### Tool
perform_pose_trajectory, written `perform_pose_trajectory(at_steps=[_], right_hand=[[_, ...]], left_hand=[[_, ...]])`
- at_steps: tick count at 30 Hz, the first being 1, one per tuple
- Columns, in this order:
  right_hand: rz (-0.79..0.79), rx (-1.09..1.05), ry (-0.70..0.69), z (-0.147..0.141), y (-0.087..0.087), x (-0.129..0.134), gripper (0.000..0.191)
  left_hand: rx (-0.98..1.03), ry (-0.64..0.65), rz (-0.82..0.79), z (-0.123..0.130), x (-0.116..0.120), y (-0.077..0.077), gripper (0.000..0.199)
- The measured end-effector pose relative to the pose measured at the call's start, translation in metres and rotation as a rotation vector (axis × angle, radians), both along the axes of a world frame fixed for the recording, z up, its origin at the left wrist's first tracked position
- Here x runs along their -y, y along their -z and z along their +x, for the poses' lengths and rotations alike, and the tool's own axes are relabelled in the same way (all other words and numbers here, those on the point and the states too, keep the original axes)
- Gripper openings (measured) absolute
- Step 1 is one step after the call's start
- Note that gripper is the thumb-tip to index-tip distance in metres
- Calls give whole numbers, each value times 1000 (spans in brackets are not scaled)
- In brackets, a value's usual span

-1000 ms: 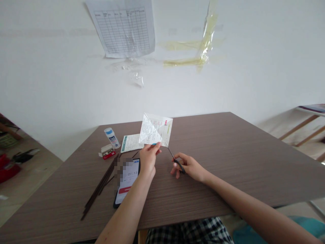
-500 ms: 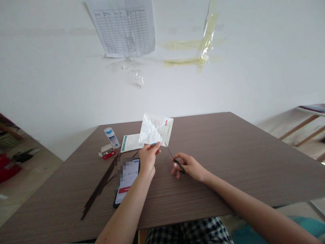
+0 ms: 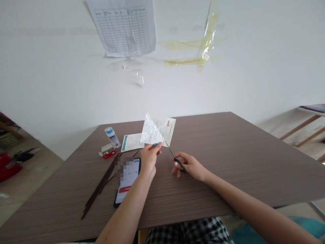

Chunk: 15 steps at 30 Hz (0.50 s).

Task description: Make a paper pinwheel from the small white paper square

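Note:
My left hand (image 3: pixel 149 157) pinches the lower edge of a printed sheet of paper (image 3: pixel 153 132), which is folded over diagonally and raised above the table. In my right hand (image 3: pixel 189 164) is a pair of scissors (image 3: pixel 173 155) with dark handles. Its blades point up and left and meet the paper's lower edge, right of my left fingertips. Beyond my left hand lies another printed paper (image 3: pixel 132 141). A phone (image 3: pixel 129 179) with a timer on its screen lies beside my left forearm, which hides part of it.
On the brown table (image 3: pixel 228 145), a white bottle with a blue cap (image 3: pixel 112 137) stands by a small open red and white box (image 3: pixel 108 151). Several thin dark sticks (image 3: pixel 101 183) lie at the left. A printed form (image 3: pixel 125 28) hangs on the white wall behind.
The paper and the scissors' tips have shifted slightly to the right. The scissors' blades reach a little further into the paper's edge. Both hands keep their grip.

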State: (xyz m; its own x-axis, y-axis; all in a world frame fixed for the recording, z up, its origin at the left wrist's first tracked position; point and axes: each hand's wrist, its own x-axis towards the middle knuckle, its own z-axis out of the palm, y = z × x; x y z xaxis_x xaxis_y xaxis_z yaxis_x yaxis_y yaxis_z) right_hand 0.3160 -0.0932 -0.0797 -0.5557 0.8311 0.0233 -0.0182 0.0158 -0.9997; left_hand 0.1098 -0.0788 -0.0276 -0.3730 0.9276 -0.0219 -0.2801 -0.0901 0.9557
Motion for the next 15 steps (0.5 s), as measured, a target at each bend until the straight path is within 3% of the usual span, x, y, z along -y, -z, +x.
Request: perform_pose_trajectory(at_steps=[15], right_hand=[[5,-8,15,2,4,-3,66]], left_hand=[[-31,12,-8,0,0,2,54]])
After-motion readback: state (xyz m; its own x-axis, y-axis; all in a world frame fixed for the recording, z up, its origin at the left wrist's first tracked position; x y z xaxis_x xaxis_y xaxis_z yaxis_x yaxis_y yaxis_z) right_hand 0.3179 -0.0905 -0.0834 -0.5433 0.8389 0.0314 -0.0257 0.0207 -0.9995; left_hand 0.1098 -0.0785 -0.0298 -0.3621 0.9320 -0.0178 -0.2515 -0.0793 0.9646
